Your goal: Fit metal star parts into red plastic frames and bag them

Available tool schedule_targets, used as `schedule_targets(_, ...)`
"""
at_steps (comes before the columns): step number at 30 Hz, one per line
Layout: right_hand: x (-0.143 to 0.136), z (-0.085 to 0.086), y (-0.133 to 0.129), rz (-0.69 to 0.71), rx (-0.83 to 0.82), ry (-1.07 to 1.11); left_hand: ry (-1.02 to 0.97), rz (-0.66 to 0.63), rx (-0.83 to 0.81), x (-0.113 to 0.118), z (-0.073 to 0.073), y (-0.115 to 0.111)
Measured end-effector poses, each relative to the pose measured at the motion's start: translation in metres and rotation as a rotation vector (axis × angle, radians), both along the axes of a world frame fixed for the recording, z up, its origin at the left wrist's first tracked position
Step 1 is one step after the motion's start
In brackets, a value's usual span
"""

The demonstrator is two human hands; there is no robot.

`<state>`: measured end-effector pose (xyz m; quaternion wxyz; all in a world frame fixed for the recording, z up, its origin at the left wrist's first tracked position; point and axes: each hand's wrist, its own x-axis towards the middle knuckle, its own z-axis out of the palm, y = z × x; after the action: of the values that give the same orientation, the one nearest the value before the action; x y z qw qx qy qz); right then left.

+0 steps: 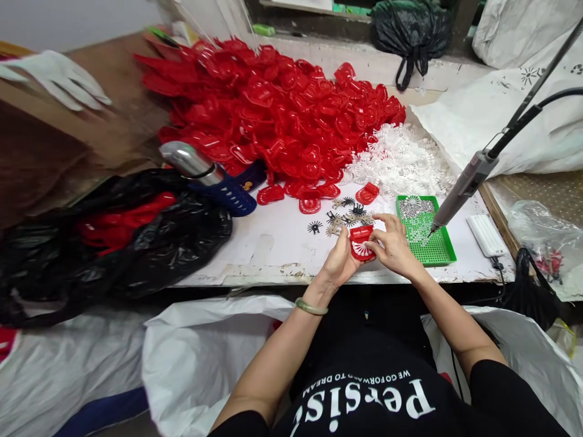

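Observation:
My left hand [341, 260] is closed round the edge of a red plastic part [361, 232], held just above the front of the table. A white fan-shaped piece [361, 249] lies in the red part's rounded hollow. My right hand [390, 244] pinches at that white piece with thumb and finger, its other fingers curled above. Right behind the hands are several small black and beige fan-shaped pieces [359, 210]. One loose red part [367, 193] rests farther back. To the right stands a green tray [449, 246] with small metal bits.
A big heap of red parts [273, 103] covers the back, beside a pile of white fan pieces [403, 161]. An electric screwdriver [464, 185] hangs over the tray. A white power box [487, 235] lies right; a black bag [182, 243] and blue holder [232, 193] stand left.

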<state>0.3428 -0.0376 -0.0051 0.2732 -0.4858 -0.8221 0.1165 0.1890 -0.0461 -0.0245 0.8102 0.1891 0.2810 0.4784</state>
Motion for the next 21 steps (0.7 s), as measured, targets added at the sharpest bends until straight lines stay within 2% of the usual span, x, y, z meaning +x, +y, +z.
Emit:
schedule_targets(3, 0.0, 0.001, 0.0, -0.017, 0.014, 0.041, 0.038, -0.007, 0.128, -0.002, 0.0, -0.002)
schedule_targets(6, -0.006, -0.01, 0.002, -0.077, -0.048, 0.294, 0.12, 0.062, 0.229, -0.002, -0.007, -0.006)
schedule_targets(8, -0.016, -0.024, 0.003, -0.122, -0.248, 0.543, 0.187, 0.154, 0.257, -0.003, -0.018, -0.009)
schedule_targets(11, -0.038, -0.041, 0.001, -0.147, -0.639, 0.879, 0.42, 0.313, 0.324, -0.008, -0.035, -0.012)
schedule_targets(13, -0.055, -0.046, -0.001, -0.17, -0.741, 1.062, 0.609, 0.397, 0.356, -0.015, -0.041, -0.013)
schedule_targets(15, -0.069, -0.046, -0.001, -0.19, -0.764, 1.203, 0.731, 0.458, 0.359, -0.023, -0.041, -0.012)
schedule_targets(18, -0.084, -0.041, 0.001, -0.169, -0.859, 1.288, 0.781, 0.501, 0.358, -0.033, -0.032, -0.01)
schedule_targets(21, -0.095, -0.038, -0.002, -0.187, -0.776, 1.259, 0.745, 0.524, 0.336, -0.038, -0.023, -0.009)
